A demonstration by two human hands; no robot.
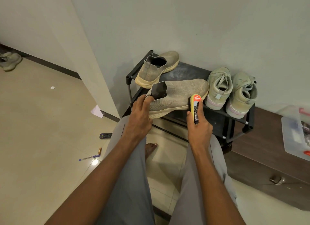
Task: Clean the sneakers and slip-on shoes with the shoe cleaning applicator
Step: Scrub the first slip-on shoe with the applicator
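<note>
Heel of beige knit slip-on shoe [177,95] pinched by left hand [139,114], Kiwi applicator [196,107] gripped in right hand [199,129], sponge best pressed flat along sole edge.

home, entryway or hallway corner. evidence: low black shoe rack [218,117] against a plain painted wall [218,23], worn shoes on it, glossy cream floor tiles [42,124] with dark skirting. household clutter on the floor: tv remote [106,135], pen [89,157], battery [100,150], paper scraps. wooden drawer unit [268,166] beside the rack.
</note>
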